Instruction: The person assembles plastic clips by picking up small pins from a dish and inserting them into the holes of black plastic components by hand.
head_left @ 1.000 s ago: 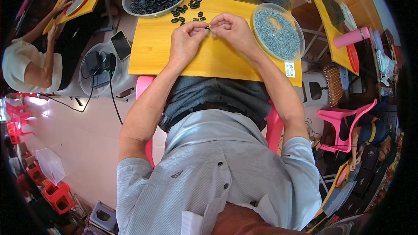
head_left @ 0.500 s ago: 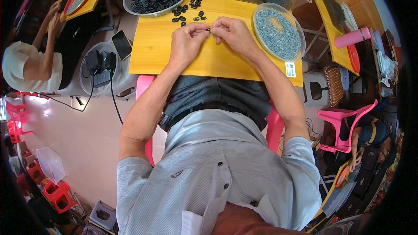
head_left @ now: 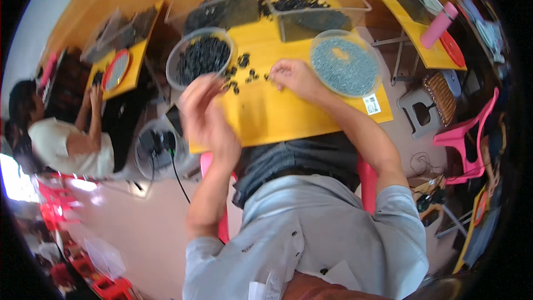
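My left hand (head_left: 205,114) is raised over the left front part of the yellow table (head_left: 277,114), near a round tub (head_left: 173,72) of black oval plastic pieces (head_left: 204,58). Motion smears its fingers, so I cannot tell what it holds. My right hand (head_left: 294,79) is low over the middle of the table, thumb and fingers drawn together in a pinch. A tiny dark bit (head_left: 267,76) shows by its fingertips; whether it is gripped or lies on the table is unclear. Several loose black pieces (head_left: 243,60) lie between tub and right hand.
A round clear tray (head_left: 379,80) of small grey metal pins (head_left: 347,66) stands right of my right hand. Two clear bins (head_left: 222,14) (head_left: 313,22) with black parts line the table's back. To the left, a person (head_left: 72,141) works at another yellow table. A pink bottle (head_left: 438,25) stands far right.
My hands, together at a small black piece before, are now apart. The left has swung left towards the tub; the right stays over the middle. The view has tilted, showing more of the table's back.
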### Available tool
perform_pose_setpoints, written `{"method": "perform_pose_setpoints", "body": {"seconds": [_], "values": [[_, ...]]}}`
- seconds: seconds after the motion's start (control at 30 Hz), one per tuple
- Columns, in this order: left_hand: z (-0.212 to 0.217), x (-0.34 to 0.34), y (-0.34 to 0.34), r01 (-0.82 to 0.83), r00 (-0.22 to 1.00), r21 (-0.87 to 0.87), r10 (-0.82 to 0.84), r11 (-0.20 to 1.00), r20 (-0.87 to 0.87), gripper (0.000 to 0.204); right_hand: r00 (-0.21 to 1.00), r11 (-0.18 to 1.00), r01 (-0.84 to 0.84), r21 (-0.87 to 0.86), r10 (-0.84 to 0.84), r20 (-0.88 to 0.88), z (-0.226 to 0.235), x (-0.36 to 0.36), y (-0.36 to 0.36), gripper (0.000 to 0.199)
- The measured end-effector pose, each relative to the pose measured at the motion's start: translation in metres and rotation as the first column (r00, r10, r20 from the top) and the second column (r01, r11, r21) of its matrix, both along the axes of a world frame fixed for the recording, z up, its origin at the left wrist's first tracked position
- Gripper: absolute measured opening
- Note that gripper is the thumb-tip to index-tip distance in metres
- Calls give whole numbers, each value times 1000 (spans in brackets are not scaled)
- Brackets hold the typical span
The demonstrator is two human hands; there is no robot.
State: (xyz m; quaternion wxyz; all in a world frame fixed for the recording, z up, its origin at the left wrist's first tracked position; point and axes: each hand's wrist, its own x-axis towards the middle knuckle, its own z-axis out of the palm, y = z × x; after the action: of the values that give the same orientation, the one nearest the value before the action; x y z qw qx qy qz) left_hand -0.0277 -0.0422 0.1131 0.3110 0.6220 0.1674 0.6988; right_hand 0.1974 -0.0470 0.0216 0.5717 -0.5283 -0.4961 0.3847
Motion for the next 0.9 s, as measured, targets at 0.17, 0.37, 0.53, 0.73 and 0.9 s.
{"method": "perform_pose_setpoints", "body": {"seconds": [0.17, 0.37, 0.53, 0.73, 0.9], "values": [[95, -35, -109, -71, 831, 625, -300, 778, 469, 45, 993, 999, -24, -42, 29, 116, -4, -7, -2, 16], [85, -180, -111, 221, -243, 235, 180, -946, 953, 36, 986, 1000, 2, -13, 0, 165, 16, 0, -7, 16], [90, -143, -118, 381, -335, 338, 212, -861, 918, 35, 981, 999, -30, -11, 32, 190, 16, -9, -4, 17], [107, -78, -114, 587, -477, 365, 56, -722, 877, 34, 965, 996, -83, -28, 87, 249, 19, -11, 2, 17], [115, -74, -142, 726, -561, 380, -175, -573, 809, 33, 971, 994, -90, -53, 100, 219, 10, -9, -6, 19]]}}
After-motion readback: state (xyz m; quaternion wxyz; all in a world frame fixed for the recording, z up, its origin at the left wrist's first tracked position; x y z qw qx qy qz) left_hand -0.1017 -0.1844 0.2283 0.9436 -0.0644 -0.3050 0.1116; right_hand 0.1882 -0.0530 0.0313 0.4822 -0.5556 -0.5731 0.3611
